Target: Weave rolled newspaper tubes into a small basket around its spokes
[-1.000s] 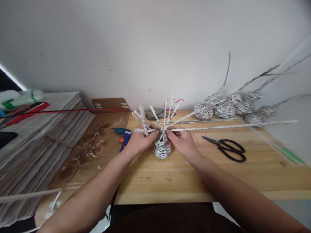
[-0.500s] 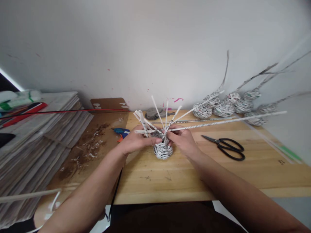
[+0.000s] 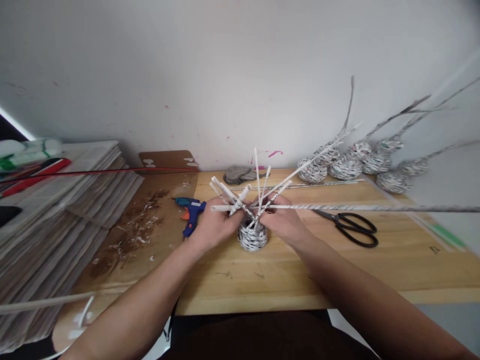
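Observation:
A small round basket (image 3: 252, 237) woven from rolled paper sits on the wooden board, with several white paper sticks (image 3: 258, 172) fanning up and out from its top. On its left side my left hand (image 3: 221, 222) is closed around the bases of some sticks. My right hand (image 3: 283, 217) pinches at the opposite side of the rim, where a long paper strand (image 3: 337, 207) runs out to the right edge of the view. Its fingertips are partly hidden behind the sticks.
Black scissors (image 3: 354, 228) lie right of my right hand. A blue glue gun (image 3: 193, 217) is left of my left hand. Woven pieces (image 3: 345, 167) stand at the back right near the wall. Stacked newspapers (image 3: 75, 215) fill the left; a grey cloth-like item (image 3: 240, 174) lies behind.
The sticks have shifted, and the long strand now reaches further right and lies lower. My left hand has turned and its thumb has drawn back from the rim, showing more of the glue gun.

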Demonstrator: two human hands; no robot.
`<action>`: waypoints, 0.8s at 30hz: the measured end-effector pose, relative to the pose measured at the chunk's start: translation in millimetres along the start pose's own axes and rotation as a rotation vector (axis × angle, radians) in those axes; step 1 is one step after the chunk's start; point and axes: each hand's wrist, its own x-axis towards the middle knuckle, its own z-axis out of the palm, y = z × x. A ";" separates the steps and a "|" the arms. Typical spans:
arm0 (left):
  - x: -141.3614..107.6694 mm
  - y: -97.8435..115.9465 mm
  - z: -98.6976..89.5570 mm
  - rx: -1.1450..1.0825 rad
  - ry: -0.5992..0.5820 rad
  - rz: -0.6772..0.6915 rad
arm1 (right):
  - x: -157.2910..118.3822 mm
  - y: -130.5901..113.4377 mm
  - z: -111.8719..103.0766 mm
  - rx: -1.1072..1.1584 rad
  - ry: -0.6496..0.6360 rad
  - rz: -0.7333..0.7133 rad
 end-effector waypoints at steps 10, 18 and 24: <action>-3.1 -0.2 0.6 0.023 0.037 -0.029 | -3.7 -2.6 2.6 -0.063 0.055 -0.065; 3.3 3.0 -11.0 -0.213 -0.080 -0.162 | -3.3 -2.6 -0.7 -0.038 0.071 -0.006; 8.5 -9.0 -40.9 -0.552 -0.502 -0.202 | 1.8 -0.1 -7.9 0.044 0.050 0.027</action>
